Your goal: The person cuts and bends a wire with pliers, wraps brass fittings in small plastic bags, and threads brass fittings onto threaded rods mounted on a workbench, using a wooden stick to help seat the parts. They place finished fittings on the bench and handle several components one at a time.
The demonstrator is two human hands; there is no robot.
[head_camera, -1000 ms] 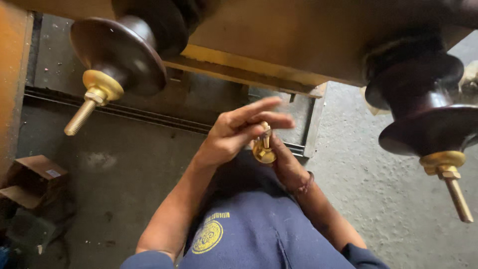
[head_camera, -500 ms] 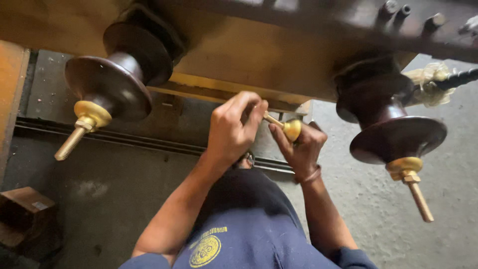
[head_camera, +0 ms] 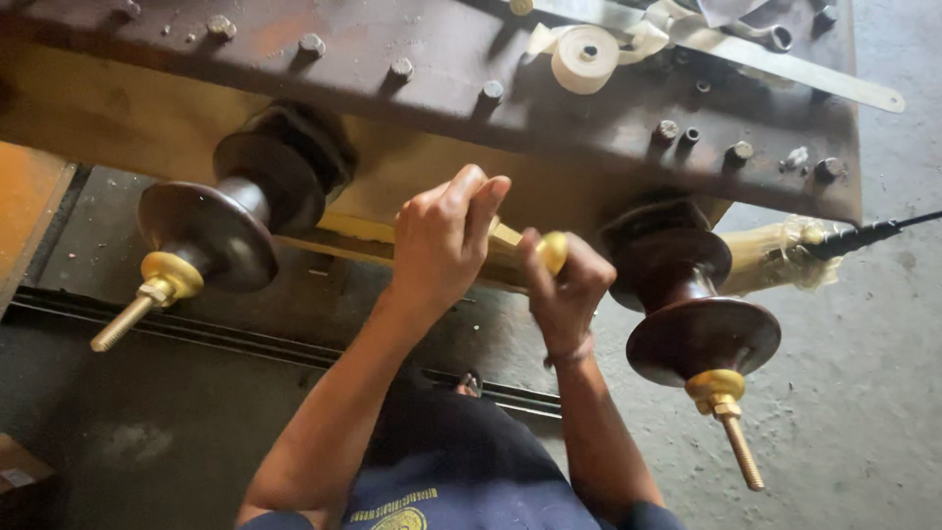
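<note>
My left hand (head_camera: pixel 444 238) is curled around a yellowish rod-like part (head_camera: pixel 510 238) that sticks out from the side of a big metal housing (head_camera: pixel 412 147). My right hand (head_camera: pixel 562 290) is shut on a brass cap (head_camera: pixel 552 251) at the rod's outer end. Both hands sit between two dark brown ribbed insulators. The left insulator (head_camera: pixel 231 216) ends in a brass cap and threaded stud (head_camera: pixel 126 320). The right insulator (head_camera: pixel 687 304) ends in a brass nut and stud (head_camera: pixel 734 432).
The housing's rusty top plate (head_camera: pixel 589 108) carries several bolts, a roll of pale tape (head_camera: pixel 585 57) and a flat metal strip (head_camera: pixel 785 69). A black cable (head_camera: pixel 868 234) with plastic wrap juts out at the right. Floor rails (head_camera: pixel 245 344) run below. An orange surface (head_camera: pixel 25 206) stands at left.
The view has tilted up, so the housing's top plate shows. Both hands have risen toward the housing, and the brass piece now sits at the end of the yellowish rod.
</note>
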